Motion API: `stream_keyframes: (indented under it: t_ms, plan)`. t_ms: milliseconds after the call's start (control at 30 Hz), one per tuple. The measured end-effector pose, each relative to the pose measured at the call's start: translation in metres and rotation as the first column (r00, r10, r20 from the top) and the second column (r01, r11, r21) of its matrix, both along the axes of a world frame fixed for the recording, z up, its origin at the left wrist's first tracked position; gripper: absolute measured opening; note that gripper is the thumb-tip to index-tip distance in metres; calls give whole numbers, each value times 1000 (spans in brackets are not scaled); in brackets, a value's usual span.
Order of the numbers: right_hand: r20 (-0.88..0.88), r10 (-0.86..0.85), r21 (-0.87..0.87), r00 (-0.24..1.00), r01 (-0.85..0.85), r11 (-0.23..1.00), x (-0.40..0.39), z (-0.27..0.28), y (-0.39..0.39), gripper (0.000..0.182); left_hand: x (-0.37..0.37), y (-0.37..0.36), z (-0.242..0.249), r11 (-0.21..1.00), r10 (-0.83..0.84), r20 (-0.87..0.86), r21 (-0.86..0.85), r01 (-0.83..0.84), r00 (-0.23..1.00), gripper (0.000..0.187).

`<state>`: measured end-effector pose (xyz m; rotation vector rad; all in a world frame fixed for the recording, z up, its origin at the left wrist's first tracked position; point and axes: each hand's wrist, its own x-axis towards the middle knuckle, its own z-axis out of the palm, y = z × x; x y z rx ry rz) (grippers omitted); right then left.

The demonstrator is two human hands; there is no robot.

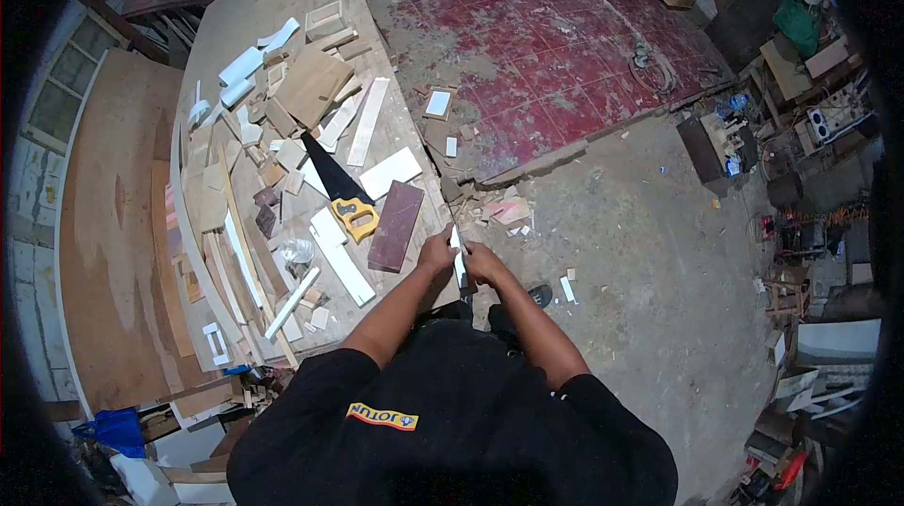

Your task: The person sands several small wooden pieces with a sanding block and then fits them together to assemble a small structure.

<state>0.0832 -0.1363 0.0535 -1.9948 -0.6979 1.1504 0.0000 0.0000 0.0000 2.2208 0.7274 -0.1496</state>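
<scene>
My left hand [437,250] and my right hand [484,264] are both closed on a small pale strip of wood [459,259], held upright between them just off the near right edge of the workbench [226,45]. On the bench to the left of my hands lie a dark brown board [395,225] and a handsaw with a black blade and yellow handle [337,188].
Several offcuts, white strips and wood blocks litter the bench. A large plywood sheet [104,242] leans at the left. Wood scraps [504,209] lie on the concrete floor by the red tiled area [546,35]. Tools and clutter fill the right side.
</scene>
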Motion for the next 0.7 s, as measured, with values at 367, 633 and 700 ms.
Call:
stream_keyframes:
  t_ms: [367, 633, 700]
  plan:
    - [-46, -33, -14, 998, 33, 999, 4, -18, 3, 31, 1, -7, 14, 998, -18, -45, -69, 15, 999, 74]
    - [44, 40, -128, 998, -34, 991, 4, 2, 1, 32, 2, 4, 13, 996, -40, 9, -79, 41, 999, 72]
    - [15, 9, -80, 1000, -7, 997, 5, 1, 14, 32, 2, 6, 14, 996, -33, -12, -80, 32, 999, 72]
